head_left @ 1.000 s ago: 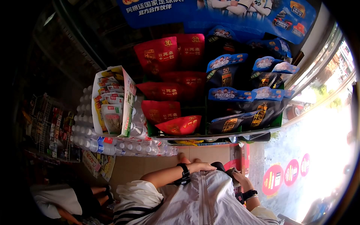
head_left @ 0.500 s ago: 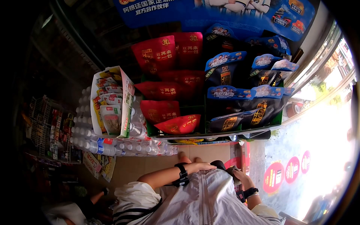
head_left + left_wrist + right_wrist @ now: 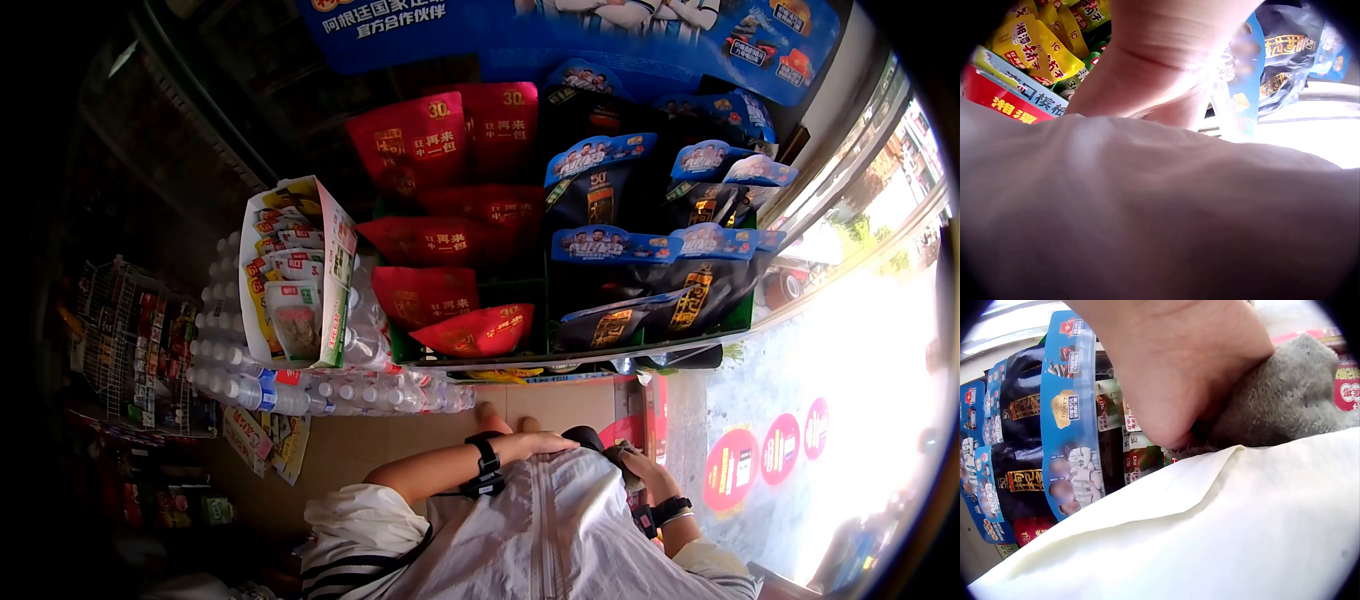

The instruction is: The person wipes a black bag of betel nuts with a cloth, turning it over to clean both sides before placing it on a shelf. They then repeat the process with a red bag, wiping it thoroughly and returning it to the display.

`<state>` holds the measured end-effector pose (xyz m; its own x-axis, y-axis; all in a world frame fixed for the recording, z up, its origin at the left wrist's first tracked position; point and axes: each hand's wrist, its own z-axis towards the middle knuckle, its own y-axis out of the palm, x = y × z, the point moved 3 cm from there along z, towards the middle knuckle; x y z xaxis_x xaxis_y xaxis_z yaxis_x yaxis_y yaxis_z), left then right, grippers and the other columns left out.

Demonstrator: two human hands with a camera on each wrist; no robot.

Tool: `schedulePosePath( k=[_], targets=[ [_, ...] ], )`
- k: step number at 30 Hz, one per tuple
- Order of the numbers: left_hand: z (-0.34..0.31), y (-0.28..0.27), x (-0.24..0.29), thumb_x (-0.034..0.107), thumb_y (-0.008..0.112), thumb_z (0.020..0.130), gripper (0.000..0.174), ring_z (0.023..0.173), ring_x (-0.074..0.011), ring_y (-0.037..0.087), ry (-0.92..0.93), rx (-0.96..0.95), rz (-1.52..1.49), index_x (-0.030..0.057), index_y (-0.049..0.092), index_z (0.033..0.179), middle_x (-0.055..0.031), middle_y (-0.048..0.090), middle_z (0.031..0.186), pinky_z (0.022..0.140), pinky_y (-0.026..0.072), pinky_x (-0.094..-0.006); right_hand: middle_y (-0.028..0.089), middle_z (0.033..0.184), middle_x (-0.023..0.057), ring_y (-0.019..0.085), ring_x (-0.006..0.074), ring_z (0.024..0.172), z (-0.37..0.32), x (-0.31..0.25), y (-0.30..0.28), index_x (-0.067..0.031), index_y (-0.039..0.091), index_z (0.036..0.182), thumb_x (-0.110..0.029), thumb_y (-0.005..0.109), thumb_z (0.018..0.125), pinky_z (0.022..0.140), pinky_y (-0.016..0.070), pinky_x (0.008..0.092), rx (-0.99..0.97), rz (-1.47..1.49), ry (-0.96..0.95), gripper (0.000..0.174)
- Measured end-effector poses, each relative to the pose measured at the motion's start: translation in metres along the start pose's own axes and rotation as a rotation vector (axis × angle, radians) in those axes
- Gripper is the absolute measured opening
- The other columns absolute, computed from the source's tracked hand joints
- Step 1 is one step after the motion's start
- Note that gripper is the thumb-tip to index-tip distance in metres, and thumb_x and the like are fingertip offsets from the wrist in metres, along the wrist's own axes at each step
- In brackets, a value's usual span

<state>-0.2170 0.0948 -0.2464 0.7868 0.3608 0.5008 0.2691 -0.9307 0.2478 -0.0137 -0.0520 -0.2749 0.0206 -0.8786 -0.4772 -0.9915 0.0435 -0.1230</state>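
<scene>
In the head view my left hand (image 3: pixel 540 444) rests flat against the front of the pale zip jacket (image 3: pixel 545 520), fingers extended beside a dark rounded object (image 3: pixel 582 437). My right hand (image 3: pixel 640 466) is at the jacket's right side. In the right wrist view that hand (image 3: pixel 1179 375) grips a fuzzy grey cloth (image 3: pixel 1285 394), its fingertips hidden behind the cloth and jacket. The left wrist view shows the left hand's wrist side (image 3: pixel 1166 56), with jacket fabric covering its fingers. Both hands are below the snack display.
Ahead stands a display with red packets (image 3: pixel 430 297) and black-and-blue packets (image 3: pixel 610 325). A white box (image 3: pixel 340 290) of small sachets sits on bottled water (image 3: pixel 370 395) to its left. A wire rack (image 3: pixel 120 340) stands far left; bright glass (image 3: pixel 800 370) is at right.
A person at the lower left has moved out of sight, uncovering dim packets there. The head view has shifted slightly. Both hands stay in place.
</scene>
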Motion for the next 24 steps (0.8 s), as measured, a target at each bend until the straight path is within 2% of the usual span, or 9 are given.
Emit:
schedulePosePath(
  k=[5, 7, 9, 10, 11, 15, 18, 21, 24],
  targets=[
    [0.02, -0.001, 0.004, 0.044, 0.051, 0.085, 0.05, 0.091, -0.0257, 0.058, 0.217, 0.33, 0.515, -0.0007, 0.06, 0.103, -0.0164, 0.063, 0.097, 0.079, 0.0443, -0.0354, 0.06, 0.1, 0.0107, 0.055, 0.0211, 0.089, 0.013, 0.012, -0.008, -0.0032, 0.055, 0.111, -0.025, 0.039, 0.085, 0.077, 0.0436, 0.0323, -0.005, -0.031, -0.035, 0.038],
    [-0.05, 0.009, 0.063, 0.041, 0.049, 0.088, 0.046, 0.092, -0.028, 0.059, 0.615, 0.419, 0.742, -0.0005, 0.057, 0.105, -0.0162, 0.061, 0.097, 0.079, 0.0451, -0.036, 0.06, 0.1, 0.0107, 0.055, 0.0211, 0.089, 0.005, 0.011, -0.016, -0.0032, 0.055, 0.111, -0.025, 0.039, 0.085, 0.077, 0.0436, 0.0323, -0.003, -0.051, -0.046, 0.038],
    [-0.11, 0.023, 0.107, 0.023, 0.054, 0.087, 0.023, 0.086, -0.0242, 0.061, 0.918, 0.347, 0.526, 0.0026, 0.059, 0.098, -0.0098, 0.063, 0.09, 0.077, 0.0463, -0.0332, 0.059, 0.1, 0.0106, 0.055, 0.0201, 0.087, -0.029, -0.026, -0.024, -0.0016, 0.052, 0.11, -0.016, 0.04, 0.083, 0.079, 0.0444, 0.0305, -0.04, -0.399, -0.454, 0.033],
    [-0.152, 0.032, 0.136, 0.016, 0.056, 0.087, 0.016, 0.084, -0.0222, 0.061, 0.961, 0.267, 0.391, 0.0028, 0.058, 0.095, -0.0079, 0.063, 0.088, 0.076, 0.0467, -0.032, 0.06, 0.102, 0.0098, 0.055, 0.0215, 0.092, -0.019, -0.026, -0.028, -0.0014, 0.054, 0.111, -0.023, 0.039, 0.084, 0.078, 0.0437, 0.0327, 0.028, -0.099, -0.125, 0.037],
    [-0.185, 0.04, 0.156, 0.01, 0.057, 0.086, 0.011, 0.081, -0.0196, 0.061, 1.088, 0.259, 0.364, 0.0037, 0.059, 0.094, -0.006, 0.062, 0.087, 0.073, 0.0472, -0.0293, 0.059, 0.105, 0.0079, 0.055, 0.0181, 0.095, 0.008, -0.002, -0.043, -0.0015, 0.053, 0.115, -0.02, 0.042, 0.084, 0.08, 0.0438, 0.0308, 0.024, -0.107, -0.274, 0.038],
    [-0.308, 0.063, 0.193, 0.006, 0.065, 0.08, 0.008, 0.073, -0.016, 0.059, 1.578, 0.043, 0.098, 0.0054, 0.061, 0.087, -0.0038, 0.063, 0.082, 0.064, 0.0455, -0.0276, 0.058, 0.11, 0.0064, 0.053, 0.0143, 0.099, -0.037, -0.044, -0.055, -0.0023, 0.05, 0.121, -0.015, 0.047, 0.082, 0.083, 0.0432, 0.0287, -0.051, 0.152, -0.387, 0.041],
    [-0.352, 0.067, 0.194, 0.011, 0.054, 0.087, 0.011, 0.069, -0.0239, 0.057, 1.924, -0.074, 0.155, 0.0034, 0.061, 0.082, -0.0098, 0.061, 0.083, 0.064, 0.0467, -0.0317, 0.055, 0.115, 0.0068, 0.05, 0.0142, 0.106, -0.07, -0.077, -0.068, -0.0008, 0.045, 0.126, -0.015, 0.054, 0.085, 0.091, 0.0393, 0.0285, -0.022, 0.167, -0.522, 0.044],
    [-0.356, 0.087, 0.199, 0.02, 0.067, 0.081, 0.013, 0.062, -0.0129, 0.056, 2.296, 0.114, -0.179, 0.0082, 0.069, 0.076, -0.0026, 0.063, 0.068, 0.052, 0.0422, -0.0236, 0.05, 0.122, 0.0083, 0.047, 0.0157, 0.111, -0.066, -0.086, -0.072, -0.0022, 0.041, 0.13, -0.018, 0.056, 0.086, 0.095, 0.0367, 0.0301, -0.084, 0.325, -0.654, 0.049],
    [-0.352, 0.089, 0.203, 0.018, 0.068, 0.08, 0.012, 0.058, -0.0117, 0.053, 2.368, 0.134, -0.233, 0.0068, 0.068, 0.076, -0.002, 0.062, 0.068, 0.051, 0.0404, -0.0231, 0.051, 0.122, 0.0053, 0.048, 0.0127, 0.107, -0.108, -0.146, -0.046, -0.0033, 0.041, 0.13, -0.017, 0.053, 0.089, 0.092, 0.0373, 0.0273, -0.132, 0.473, -0.864, 0.045]
  ],
)
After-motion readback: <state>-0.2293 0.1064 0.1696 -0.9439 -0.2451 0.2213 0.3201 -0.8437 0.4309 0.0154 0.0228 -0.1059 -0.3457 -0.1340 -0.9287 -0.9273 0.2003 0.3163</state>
